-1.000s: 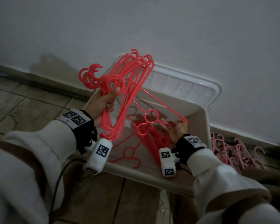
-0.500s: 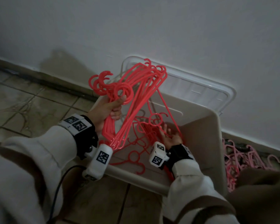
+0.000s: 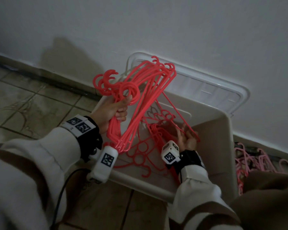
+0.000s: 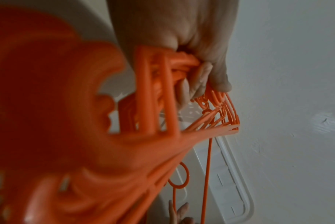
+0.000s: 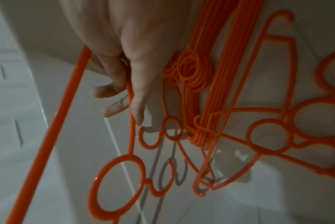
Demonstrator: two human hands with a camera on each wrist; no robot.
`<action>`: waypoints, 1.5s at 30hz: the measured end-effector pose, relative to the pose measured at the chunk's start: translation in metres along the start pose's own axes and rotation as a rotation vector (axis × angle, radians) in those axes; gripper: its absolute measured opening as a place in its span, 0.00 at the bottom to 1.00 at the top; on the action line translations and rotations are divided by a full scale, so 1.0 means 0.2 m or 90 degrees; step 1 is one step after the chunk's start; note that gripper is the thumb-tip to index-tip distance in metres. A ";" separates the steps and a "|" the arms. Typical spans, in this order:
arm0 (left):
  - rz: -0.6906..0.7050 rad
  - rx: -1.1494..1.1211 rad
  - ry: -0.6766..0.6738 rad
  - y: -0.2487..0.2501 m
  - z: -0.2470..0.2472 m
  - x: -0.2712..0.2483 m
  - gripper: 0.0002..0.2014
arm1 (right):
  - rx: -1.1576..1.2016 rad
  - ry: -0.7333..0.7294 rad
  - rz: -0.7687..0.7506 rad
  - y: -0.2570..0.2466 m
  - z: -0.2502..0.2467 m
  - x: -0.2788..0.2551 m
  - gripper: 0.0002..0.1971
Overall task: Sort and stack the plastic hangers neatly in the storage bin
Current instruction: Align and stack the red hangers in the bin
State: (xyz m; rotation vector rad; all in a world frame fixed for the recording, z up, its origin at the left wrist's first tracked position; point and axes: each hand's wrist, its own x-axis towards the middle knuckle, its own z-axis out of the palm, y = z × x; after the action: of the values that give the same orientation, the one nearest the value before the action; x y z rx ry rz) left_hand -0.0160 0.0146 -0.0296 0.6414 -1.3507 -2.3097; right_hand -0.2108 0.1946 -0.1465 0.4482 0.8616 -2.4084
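My left hand [image 3: 118, 110] [image 4: 201, 75] grips a bundle of red plastic hangers [image 3: 140, 97] [image 4: 155, 94] by their necks and holds it tilted above the left side of the pale storage bin [image 3: 156, 190]. Inside the bin, my right hand [image 3: 186, 138] [image 5: 124, 72] lies palm up and holds a single red hanger [image 3: 178, 113] [image 5: 122, 181], whose thin arm runs between the fingers. A packed stack of red hangers [image 3: 155, 130] [image 5: 210, 91] stands on edge in the bin. Loose red hangers [image 3: 140, 156] [image 5: 277, 136] lie on the bin floor.
The bin's clear lid [image 3: 206, 87] leans on the white wall behind it. A heap of pink hangers [image 3: 249, 161] lies on the floor to the right of the bin. Tiled floor [image 3: 32, 105] stretches to the left. A black cable [image 3: 60, 196] hangs from my left wrist.
My right hand has gone down and left into the bin with its single hanger and has turned palm up. The left hand still holds the bundle up.
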 end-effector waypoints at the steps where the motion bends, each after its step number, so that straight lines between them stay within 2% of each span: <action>1: -0.003 0.001 -0.006 0.00 0.00 0.00 0.11 | 0.022 0.007 0.001 -0.01 -0.01 0.03 0.37; 2: -0.008 0.004 -0.013 0.00 0.01 0.00 0.09 | 0.034 0.004 -0.015 -0.02 -0.01 0.03 0.35; 6: -0.031 0.030 -0.048 0.01 0.02 -0.01 0.09 | -0.045 0.077 0.001 -0.06 0.01 -0.02 0.14; 10: -0.034 0.096 -0.064 0.03 0.04 -0.02 0.05 | -0.213 0.089 -0.099 -0.13 0.06 -0.08 0.08; 14: -0.070 0.121 -0.040 0.02 0.04 -0.01 0.05 | -0.309 0.072 -0.180 -0.24 0.10 -0.10 0.11; 19: -0.020 0.147 -0.013 0.01 0.06 -0.03 0.05 | -0.360 0.083 -0.190 -0.34 0.19 -0.21 0.16; 23: -0.010 0.166 -0.044 0.02 0.09 -0.03 0.03 | -0.375 0.062 -0.194 -0.40 0.24 -0.28 0.16; 26: -0.058 0.091 -0.073 0.03 0.12 -0.03 0.10 | -0.362 0.033 -0.164 -0.42 0.25 -0.31 0.16; 30: -0.106 -0.030 -0.099 0.05 0.14 -0.03 0.11 | -0.376 0.074 -0.079 -0.43 0.25 -0.34 0.16; 32: -0.116 -0.078 -0.080 0.05 0.13 -0.01 0.13 | -0.372 0.082 -0.045 -0.43 0.25 -0.35 0.15; 35: -0.121 -0.124 -0.040 0.05 0.10 0.02 0.15 | -0.299 0.080 -0.060 -0.42 0.25 -0.36 0.17; 37: -0.133 -0.167 -0.044 0.05 0.07 0.04 0.24 | -0.287 0.051 -0.090 -0.42 0.27 -0.38 0.18; 41: -0.155 -0.261 -0.077 0.04 0.02 0.04 0.36 | -0.300 0.068 -0.048 -0.44 0.27 -0.38 0.14; 43: -0.167 -0.278 -0.073 0.04 0.03 0.03 0.33 | -0.277 0.049 -0.058 -0.45 0.24 -0.33 0.14; 45: -0.145 -0.217 -0.035 0.02 0.04 0.04 0.20 | -0.251 0.050 -0.085 -0.44 0.23 -0.30 0.16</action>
State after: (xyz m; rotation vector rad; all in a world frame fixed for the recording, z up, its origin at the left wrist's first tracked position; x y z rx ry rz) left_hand -0.0266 0.0147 -0.0240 0.6506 -0.9088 -2.6727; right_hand -0.2202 0.2439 -0.0425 0.3402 1.4047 -2.2688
